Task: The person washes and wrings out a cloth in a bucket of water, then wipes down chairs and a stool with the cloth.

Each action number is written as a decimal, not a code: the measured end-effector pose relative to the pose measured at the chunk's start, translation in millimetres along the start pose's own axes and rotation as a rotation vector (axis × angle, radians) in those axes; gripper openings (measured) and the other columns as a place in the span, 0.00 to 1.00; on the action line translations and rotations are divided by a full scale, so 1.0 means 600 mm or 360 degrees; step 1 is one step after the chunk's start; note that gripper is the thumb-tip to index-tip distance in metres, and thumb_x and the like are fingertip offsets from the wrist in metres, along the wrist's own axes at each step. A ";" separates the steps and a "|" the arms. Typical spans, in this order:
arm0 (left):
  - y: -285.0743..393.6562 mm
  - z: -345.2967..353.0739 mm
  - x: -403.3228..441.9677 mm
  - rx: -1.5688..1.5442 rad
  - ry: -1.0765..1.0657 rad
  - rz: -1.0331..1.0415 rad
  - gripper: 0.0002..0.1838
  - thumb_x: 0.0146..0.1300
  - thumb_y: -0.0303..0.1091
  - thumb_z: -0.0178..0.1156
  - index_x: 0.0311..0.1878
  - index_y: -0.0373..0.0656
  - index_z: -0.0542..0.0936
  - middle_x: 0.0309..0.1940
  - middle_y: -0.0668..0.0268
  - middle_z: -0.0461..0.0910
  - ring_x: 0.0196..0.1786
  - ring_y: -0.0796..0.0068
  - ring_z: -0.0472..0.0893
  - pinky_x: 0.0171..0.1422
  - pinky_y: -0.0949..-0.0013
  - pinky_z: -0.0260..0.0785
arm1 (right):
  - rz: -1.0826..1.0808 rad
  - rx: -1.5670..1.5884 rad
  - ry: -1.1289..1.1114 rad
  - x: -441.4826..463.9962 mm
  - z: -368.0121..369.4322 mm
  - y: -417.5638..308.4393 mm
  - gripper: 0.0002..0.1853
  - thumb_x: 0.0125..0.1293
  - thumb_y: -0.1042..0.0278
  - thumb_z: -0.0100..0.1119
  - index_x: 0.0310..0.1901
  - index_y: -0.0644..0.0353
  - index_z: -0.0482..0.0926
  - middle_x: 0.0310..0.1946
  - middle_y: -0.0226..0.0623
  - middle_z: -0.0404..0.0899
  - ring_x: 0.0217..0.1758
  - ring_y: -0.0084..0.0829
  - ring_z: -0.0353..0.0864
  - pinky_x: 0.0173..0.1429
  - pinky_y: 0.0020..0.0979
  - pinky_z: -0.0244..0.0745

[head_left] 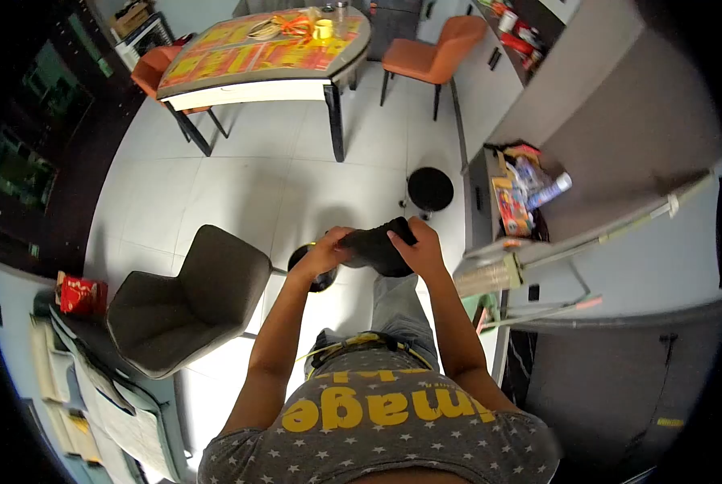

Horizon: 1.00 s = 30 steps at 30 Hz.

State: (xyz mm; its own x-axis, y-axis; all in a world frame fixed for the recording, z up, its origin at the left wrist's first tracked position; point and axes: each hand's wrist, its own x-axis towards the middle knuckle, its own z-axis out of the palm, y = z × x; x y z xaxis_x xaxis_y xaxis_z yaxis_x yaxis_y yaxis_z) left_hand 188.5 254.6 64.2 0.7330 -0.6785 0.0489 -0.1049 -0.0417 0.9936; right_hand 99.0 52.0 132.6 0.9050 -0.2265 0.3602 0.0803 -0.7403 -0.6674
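Note:
Both hands hold a black shoe (pixel 373 248) in front of my body, above the tiled floor. My left hand (pixel 330 250) is closed around its narrower left end. At the wider right end, my right hand (pixel 419 244) grips the shoe with the thumb on top and the fingers mostly hidden behind. Partly covered by my left hand and forearm is a round black thing (pixel 322 281) lower down. Beyond my right hand stands a round black stool (pixel 431 189).
A grey chair (pixel 224 278) stands close on my left. Ahead is a table (pixel 256 85) with a patterned cover, flanked by orange chairs (pixel 437 56). On the right, a cabinet shelf holds a box (pixel 512 206) and a spray can (pixel 550 190). A red bag (pixel 80 294) sits far left.

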 end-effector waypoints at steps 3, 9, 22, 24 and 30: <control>-0.028 -0.026 0.113 0.0192 0.0088 -0.0072 0.09 0.54 0.29 0.63 0.35 0.37 0.75 0.36 0.64 0.72 0.40 0.74 0.72 0.41 0.71 0.65 | -0.0038 -0.0005 -0.0050 0.096 0.014 0.084 0.14 0.53 0.60 0.63 0.29 0.64 0.75 0.25 0.44 0.74 0.28 0.43 0.74 0.32 0.36 0.69; -0.011 -0.061 0.324 0.0441 0.0520 0.0193 0.13 0.49 0.32 0.68 0.30 0.37 0.74 0.31 0.64 0.72 0.37 0.71 0.71 0.40 0.70 0.64 | 0.0167 0.0476 -0.0294 0.317 -0.013 0.197 0.15 0.56 0.60 0.61 0.35 0.65 0.78 0.23 0.45 0.78 0.26 0.39 0.78 0.33 0.33 0.71; 0.110 -0.121 0.690 -0.0567 0.0471 0.0067 0.14 0.57 0.27 0.57 0.18 0.38 0.66 0.20 0.76 0.63 0.25 0.85 0.60 0.29 0.78 0.53 | 0.0642 0.1873 -0.0520 0.686 0.122 0.354 0.20 0.64 0.55 0.52 0.47 0.64 0.69 0.40 0.34 0.74 0.42 0.27 0.73 0.49 0.29 0.68; 0.092 -0.149 0.759 -0.0733 0.0479 0.0074 0.13 0.57 0.27 0.57 0.19 0.38 0.68 0.21 0.75 0.64 0.26 0.85 0.62 0.31 0.78 0.54 | 0.1098 0.2206 -0.0670 0.735 0.137 0.367 0.24 0.64 0.51 0.51 0.49 0.65 0.67 0.45 0.37 0.72 0.49 0.28 0.70 0.54 0.32 0.66; 0.032 -0.285 0.958 -0.1058 0.0081 0.0045 0.11 0.52 0.34 0.60 0.25 0.34 0.73 0.28 0.64 0.72 0.36 0.73 0.71 0.42 0.71 0.62 | 0.0983 0.2485 -0.0931 0.911 0.153 0.457 0.25 0.61 0.51 0.55 0.50 0.64 0.67 0.46 0.37 0.72 0.51 0.31 0.71 0.56 0.36 0.66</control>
State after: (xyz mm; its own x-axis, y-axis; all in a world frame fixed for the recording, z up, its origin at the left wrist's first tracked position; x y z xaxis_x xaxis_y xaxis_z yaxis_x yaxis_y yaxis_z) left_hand 723.1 -10.8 128.5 0.7685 -0.6367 0.0642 0.3002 0.4473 0.8425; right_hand 653.9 -216.4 86.6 0.9428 0.2785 -0.1830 -0.3271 0.6684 -0.6680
